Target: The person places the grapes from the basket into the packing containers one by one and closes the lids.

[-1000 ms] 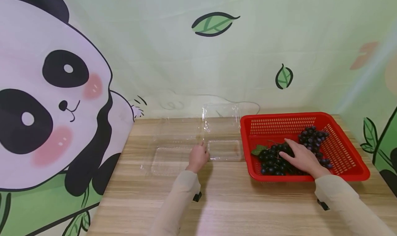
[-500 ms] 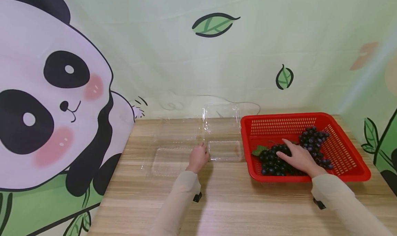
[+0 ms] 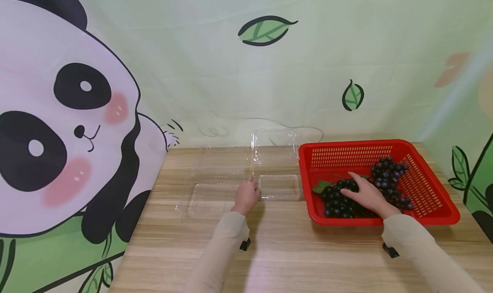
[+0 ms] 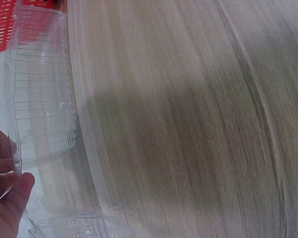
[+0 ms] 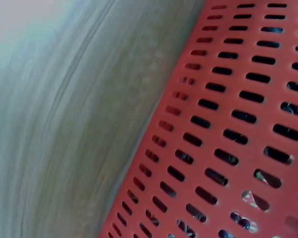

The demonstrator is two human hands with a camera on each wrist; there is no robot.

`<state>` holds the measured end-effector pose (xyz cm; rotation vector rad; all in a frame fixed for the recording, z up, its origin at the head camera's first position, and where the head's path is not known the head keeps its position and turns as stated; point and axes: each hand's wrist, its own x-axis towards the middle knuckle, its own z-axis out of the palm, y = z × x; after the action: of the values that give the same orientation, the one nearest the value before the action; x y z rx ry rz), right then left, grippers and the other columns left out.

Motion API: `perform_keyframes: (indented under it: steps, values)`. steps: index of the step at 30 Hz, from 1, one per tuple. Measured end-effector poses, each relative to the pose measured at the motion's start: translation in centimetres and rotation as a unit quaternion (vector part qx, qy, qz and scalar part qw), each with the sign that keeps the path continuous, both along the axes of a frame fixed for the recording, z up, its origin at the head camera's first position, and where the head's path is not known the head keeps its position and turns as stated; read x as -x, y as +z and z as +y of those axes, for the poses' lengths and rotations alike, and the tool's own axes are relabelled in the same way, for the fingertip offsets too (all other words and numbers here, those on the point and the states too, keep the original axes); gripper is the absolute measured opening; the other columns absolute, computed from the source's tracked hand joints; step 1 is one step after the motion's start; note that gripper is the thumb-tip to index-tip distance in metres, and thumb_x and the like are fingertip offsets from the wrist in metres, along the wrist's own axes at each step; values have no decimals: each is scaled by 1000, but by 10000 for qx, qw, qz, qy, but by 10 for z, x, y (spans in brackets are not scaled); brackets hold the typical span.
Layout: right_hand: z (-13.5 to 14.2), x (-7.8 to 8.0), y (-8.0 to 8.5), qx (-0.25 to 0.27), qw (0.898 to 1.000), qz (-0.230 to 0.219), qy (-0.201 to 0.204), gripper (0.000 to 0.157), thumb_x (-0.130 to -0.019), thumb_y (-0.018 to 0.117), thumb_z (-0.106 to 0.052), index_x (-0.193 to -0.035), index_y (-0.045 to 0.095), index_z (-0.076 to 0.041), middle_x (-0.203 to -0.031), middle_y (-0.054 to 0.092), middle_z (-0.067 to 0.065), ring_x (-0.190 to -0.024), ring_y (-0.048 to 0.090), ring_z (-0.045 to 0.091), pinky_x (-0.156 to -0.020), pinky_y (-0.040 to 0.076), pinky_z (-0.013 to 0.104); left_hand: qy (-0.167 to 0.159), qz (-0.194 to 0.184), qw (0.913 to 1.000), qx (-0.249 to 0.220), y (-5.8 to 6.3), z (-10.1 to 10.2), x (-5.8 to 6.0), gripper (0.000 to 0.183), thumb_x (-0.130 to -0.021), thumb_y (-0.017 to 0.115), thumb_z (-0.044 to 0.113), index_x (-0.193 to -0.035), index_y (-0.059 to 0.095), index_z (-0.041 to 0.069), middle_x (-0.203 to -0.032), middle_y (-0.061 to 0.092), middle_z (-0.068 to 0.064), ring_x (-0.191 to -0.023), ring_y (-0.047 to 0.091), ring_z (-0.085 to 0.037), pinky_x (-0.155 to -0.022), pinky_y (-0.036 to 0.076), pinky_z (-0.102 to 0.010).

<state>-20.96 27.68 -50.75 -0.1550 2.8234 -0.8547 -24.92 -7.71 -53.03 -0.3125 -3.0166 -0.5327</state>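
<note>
My left hand (image 3: 247, 195) pinches the rim of a clear plastic clamshell box (image 4: 44, 99), whose lid stands raised at the back. In the left wrist view, thumb and fingertips meet at that rim. My right hand (image 3: 369, 194) lies over a bunch of dark grapes (image 3: 339, 203) in a red plastic basket (image 3: 443, 220). Its thumb and index finger are spread; the other fingers are largely hidden. Beyond that hand sits a second dark bunch (image 3: 388, 171). A green leaf (image 3: 322, 186) shows at the left end of the nearer one. The right wrist camera sees only the slotted basket wall (image 5: 258, 144) and table.
Another clear plastic box (image 3: 213, 201), also open, stands left of my left hand. Both boxes and the basket stand on a wood-grain table (image 3: 285, 254). A pale green printed cloth (image 3: 200, 70) with a panda (image 3: 73, 147) hangs behind and at the left.
My right hand and forearm have slid slightly left over the grapes. My left hand stays at the box rim, and the boxes and basket keep their places.
</note>
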Motion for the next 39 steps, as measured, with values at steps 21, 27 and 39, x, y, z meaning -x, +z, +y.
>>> perform_keyframes:
  steps: [21, 27, 39]
  values:
    - [-7, -3, 3, 650, 9971, -340, -182, 83, -84, 54, -42, -140, 11, 2, -140, 15, 34, -123, 19, 52, -92, 28, 65, 72, -206, 9998, -44, 0, 0, 0, 27, -79, 54, 10, -103, 62, 1, -125, 52, -17, -105, 55, -35, -89, 47, -41]
    - [-9, -8, 10, 779, 9957, -430, -264, 83, -84, 54, -40, -140, 10, 3, -139, 13, 35, -122, 19, 53, -92, 28, 65, 79, -203, 9997, -76, 1, 0, 0, 25, -79, 55, 10, -102, 62, 1, -125, 52, -17, -106, 54, -35, -88, 47, -42]
    - [-6, -10, 9, 598, 9969, -298, -425, 82, -84, 54, -37, -138, 9, 6, -137, 18, 35, -121, 23, 51, -92, 29, 64, 82, -112, 9999, -65, 0, 1, 0, 23, -79, 54, 9, -98, 63, 1, -124, 53, -17, -103, 56, -35, -84, 49, -42]
